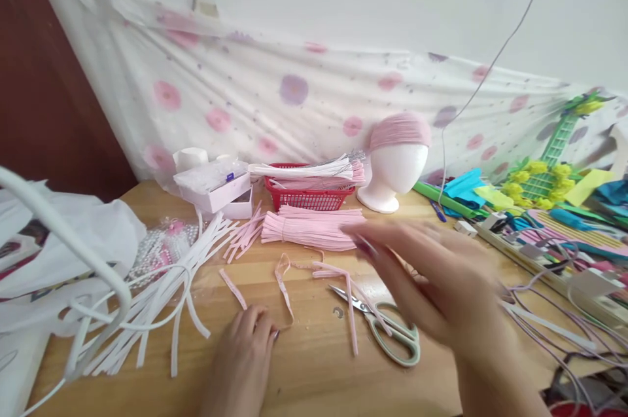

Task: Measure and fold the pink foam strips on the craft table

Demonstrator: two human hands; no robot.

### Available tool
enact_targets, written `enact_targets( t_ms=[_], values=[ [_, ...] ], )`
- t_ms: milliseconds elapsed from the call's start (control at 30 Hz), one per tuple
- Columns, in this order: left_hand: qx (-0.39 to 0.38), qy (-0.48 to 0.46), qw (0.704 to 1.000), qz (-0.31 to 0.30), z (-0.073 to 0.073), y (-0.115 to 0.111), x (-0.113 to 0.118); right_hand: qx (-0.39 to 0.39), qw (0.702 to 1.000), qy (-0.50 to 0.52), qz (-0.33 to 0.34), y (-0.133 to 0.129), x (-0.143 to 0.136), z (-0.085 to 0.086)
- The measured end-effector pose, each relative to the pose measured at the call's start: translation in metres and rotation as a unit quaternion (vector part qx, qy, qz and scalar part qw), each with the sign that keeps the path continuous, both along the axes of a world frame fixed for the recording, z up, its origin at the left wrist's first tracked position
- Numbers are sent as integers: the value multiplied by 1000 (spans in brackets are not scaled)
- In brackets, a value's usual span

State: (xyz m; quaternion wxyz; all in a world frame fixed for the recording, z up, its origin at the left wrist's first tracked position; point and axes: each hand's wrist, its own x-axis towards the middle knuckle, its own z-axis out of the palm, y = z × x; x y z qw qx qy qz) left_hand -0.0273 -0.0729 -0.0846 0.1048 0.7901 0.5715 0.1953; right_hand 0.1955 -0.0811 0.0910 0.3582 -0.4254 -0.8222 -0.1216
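Observation:
My left hand (248,351) rests on the table with its fingers curled together over a thin pink tape measure (280,279), whose short end sticks out beyond the fingertips. Slightly blurred, my right hand (432,279) is raised above the table with its fingers stretched out; I see nothing held in it. Below it lie scissors (411,337) with pale green handles, their blades parted a little. Bent pink pipe cleaners (352,319) lie across and beside the scissors. Behind the right fingertips is a thick tied bundle of pink pipe cleaners (307,227), partly hidden by the hand.
A red basket (311,199) holds white and pink pipe cleaners. Beside it stands a white foam head (397,168) with a pink band. White pipe cleaners (161,292) and a bag of beads (167,240) lie left, near a white lamp arm (69,227). Cables and a power strip (534,266) run right.

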Motion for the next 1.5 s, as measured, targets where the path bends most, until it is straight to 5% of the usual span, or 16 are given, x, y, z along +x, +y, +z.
enact_targets(
  t_ms=[100,200,367,533,833,1500],
  values=[
    [88,-26,996,-7,-14,1,-5,-177,974,-88,-107,84,-3,-6],
    [182,-53,981,-31,-29,1,-9,-250,951,-147,-107,148,0,-36],
    [270,-60,957,-92,-43,5,-14,-308,912,-237,-128,195,-10,-73],
    [288,-54,950,-108,-48,10,-16,-332,878,-304,-165,209,-21,-77],
    [283,-54,952,-108,-52,8,-13,-321,864,-342,-183,206,-12,-78],
    [144,-76,983,-85,-27,-4,-7,-305,902,-263,-155,210,4,-72]
  ],
)
